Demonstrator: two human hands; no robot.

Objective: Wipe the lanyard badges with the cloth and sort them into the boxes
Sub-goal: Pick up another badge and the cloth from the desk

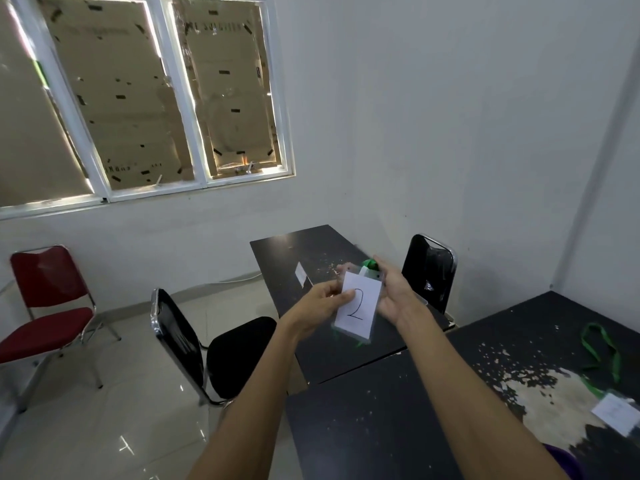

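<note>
The fingers (341, 296) of the left hand (320, 308) are pinched on the left edge of a badge (358, 308) in the middle of the frame. The right hand (394, 296) cups the badge from the right side, with its fingers closed behind and along that edge. The badge is a clear sleeve with a white card inside, and the card has a big "2" written on it. A bit of green strap (370, 264) sticks out at the top of the badge, by the right fingertips. Both bare arms reach up from the bottom of the frame and hold the badge in the air above a dark table (311, 251). A small white card (301, 273) lies on that table, just left of the hands. At the lower right of the frame is a second dark table (381, 410) with a worn, pale patch. Another badge (618, 412) lies there near the right edge, and its green lanyard (601, 348) loops above it. A black chair (194, 348) stands left of the tables, and a second black chair (429, 268) stands behind the hands on the right. A red chair (48, 306) sits at the left. A window (138, 98) covered with brown cardboard fills the upper left.
</note>
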